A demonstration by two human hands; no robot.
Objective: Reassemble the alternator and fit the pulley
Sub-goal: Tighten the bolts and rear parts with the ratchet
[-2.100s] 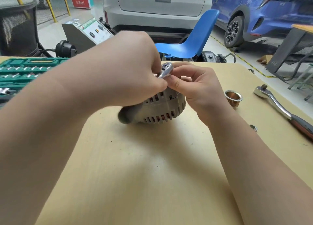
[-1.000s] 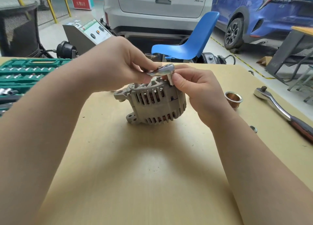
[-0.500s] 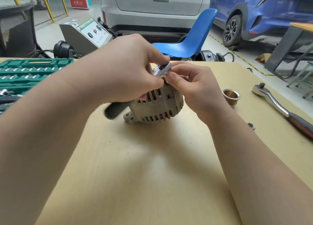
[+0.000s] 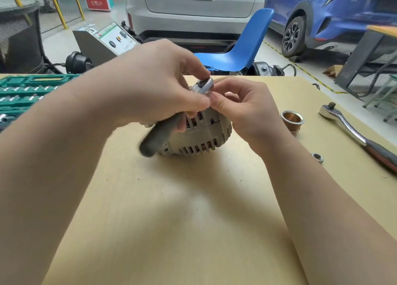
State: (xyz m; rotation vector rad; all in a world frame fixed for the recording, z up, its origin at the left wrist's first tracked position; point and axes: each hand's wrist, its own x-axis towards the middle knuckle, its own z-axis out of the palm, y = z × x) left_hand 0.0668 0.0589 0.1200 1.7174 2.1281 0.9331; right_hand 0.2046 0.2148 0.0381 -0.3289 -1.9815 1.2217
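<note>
Grey ribbed metal alternator (image 4: 199,137) rests mid-table; left hand (image 4: 154,87) grips a small chrome ratchet (image 4: 203,85), right hand (image 4: 247,108) pinches beneath its head.

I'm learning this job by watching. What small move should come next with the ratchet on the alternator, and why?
Probably another short swing of the small ratchet. The left hand grips its handle, the right hand steadies its head atop the alternator, and the pulley and nut lie unfitted on the table.

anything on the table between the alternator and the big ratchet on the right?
Yes, head view: the pulley stands upright between the alternator and the big ratchet, and a loose nut lies nearer the camera.
</note>
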